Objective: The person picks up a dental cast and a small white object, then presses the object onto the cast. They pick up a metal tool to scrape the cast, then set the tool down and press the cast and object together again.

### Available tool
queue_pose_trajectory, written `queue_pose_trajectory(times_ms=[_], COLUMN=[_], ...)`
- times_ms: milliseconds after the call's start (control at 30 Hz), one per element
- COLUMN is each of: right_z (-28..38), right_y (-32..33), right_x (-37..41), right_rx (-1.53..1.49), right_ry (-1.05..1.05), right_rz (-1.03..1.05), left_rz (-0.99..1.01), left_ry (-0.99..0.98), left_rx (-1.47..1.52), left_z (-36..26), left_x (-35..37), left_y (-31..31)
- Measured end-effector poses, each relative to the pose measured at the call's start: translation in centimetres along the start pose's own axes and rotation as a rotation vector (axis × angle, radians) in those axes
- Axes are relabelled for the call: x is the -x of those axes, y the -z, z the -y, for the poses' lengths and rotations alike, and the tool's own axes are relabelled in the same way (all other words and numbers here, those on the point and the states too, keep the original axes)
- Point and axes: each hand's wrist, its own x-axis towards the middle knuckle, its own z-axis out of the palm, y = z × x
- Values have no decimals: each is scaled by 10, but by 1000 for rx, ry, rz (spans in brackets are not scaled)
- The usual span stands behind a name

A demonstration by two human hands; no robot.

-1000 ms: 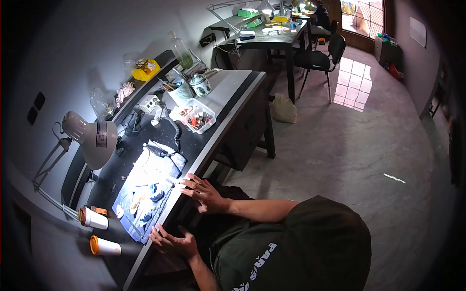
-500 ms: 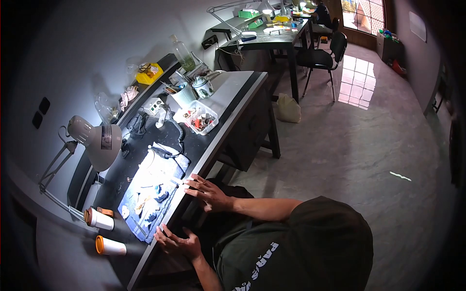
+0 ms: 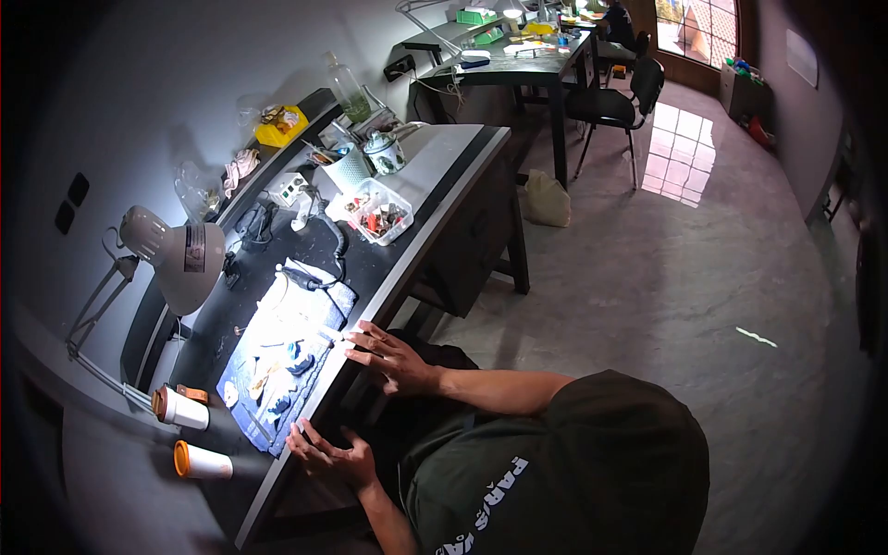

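My right hand (image 3: 396, 363) rests its fingertips on the desk's front edge (image 3: 370, 310), fingers spread and holding nothing. Lower in the view, my left hand (image 3: 335, 458) touches the same edge, also open and with nothing in it. Just beyond both hands lies a blue cloth (image 3: 335, 301), brightly lit, with a white sheet and small blue and pale items on it, too glaring to make out. A dark corded hand tool (image 3: 301, 276) lies at the cloth's far end.
A desk lamp (image 3: 190, 268) hangs over the desk's left side, above two lidded cups (image 3: 185, 409). Farther along stand a clear tub of small parts (image 3: 379, 215), a patterned mug (image 3: 384, 153) and a yellow bin (image 3: 280, 128). A person (image 3: 615, 26) sits at a far table.
The view has shifted slightly, so the desk and its items appear a little higher and farther left. Both hands stay open at the desk edge.
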Motion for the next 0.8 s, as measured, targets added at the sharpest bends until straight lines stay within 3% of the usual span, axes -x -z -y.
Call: queue_pose_trajectory(times_ms=[800], right_z=[-3], right_y=[0], right_x=[1], right_rx=[29], right_ry=[14], right_rz=[2], left_rz=[29], left_ry=[-29], left_rx=[128], left_z=[12], left_x=[7], left_y=[-3])
